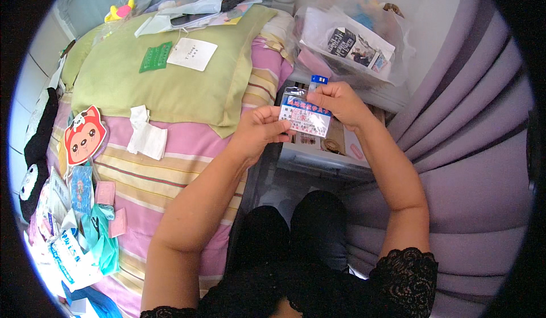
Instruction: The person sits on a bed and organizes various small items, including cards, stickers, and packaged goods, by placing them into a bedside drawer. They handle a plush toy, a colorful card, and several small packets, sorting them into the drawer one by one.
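Observation:
A badge card in a clear sleeve (pixel 307 119), white with a blue band and red and black print, is held up in front of me. A blue clip (pixel 319 79) sticks up from its top. My left hand (pixel 266 126) pinches the card's left edge between thumb and fingers. At the upper right, my right hand (pixel 336 103) grips the sleeve just below the clip. Behind and below the card stands an open white drawer (pixel 335 166) with small items in it, among them a round brown thing (pixel 330 145) and a pink oval thing (pixel 356 151). The card hides part of the drawer.
On the left, a bed with a striped sheet (pixel 193 173) carries a green pillow (pixel 216 85), folded white tissue (pixel 147 135), a red fox-face card (pixel 85 136) and several packets. Plastic-bagged papers (pixel 352 42) top the nightstand. A purple curtain (pixel 466 164) hangs at the right.

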`<state>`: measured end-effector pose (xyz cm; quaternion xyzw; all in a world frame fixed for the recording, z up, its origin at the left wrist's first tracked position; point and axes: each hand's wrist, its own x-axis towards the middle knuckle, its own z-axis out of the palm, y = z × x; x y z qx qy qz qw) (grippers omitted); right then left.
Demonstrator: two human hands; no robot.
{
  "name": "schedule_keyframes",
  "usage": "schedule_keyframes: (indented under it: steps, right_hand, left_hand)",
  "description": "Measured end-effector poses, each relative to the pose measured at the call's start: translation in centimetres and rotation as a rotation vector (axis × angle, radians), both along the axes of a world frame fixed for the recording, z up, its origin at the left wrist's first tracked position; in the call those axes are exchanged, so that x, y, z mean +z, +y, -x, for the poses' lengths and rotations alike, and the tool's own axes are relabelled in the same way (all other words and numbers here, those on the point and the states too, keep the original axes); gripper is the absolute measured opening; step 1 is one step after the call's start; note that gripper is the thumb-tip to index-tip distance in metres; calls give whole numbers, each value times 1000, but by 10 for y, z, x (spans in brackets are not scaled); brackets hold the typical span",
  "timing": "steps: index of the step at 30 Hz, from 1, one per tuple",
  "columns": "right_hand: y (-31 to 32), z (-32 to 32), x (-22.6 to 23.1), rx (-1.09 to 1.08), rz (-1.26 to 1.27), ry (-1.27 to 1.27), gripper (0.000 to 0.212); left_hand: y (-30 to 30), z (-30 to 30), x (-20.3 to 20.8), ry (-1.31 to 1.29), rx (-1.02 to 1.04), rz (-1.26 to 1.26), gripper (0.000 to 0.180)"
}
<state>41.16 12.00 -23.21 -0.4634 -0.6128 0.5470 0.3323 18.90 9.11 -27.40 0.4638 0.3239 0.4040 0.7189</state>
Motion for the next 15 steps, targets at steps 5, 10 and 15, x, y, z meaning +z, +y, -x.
schedule_keyframes:
  steps: [5, 10, 15]
  right_hand:
    - [15, -48, -27, 73, 22, -350, 23]
    - [29, -182, -135, -118, -104, -1213, 32]
    - [-16, -147, -119, -527, -37, -1449, 23]
  left_hand:
    - [-4, -4, 0, 205, 124, 54, 35]
    - [-2, -10, 3, 271, 76, 33, 41]
    - [0, -12, -11, 361, 54, 2, 38]
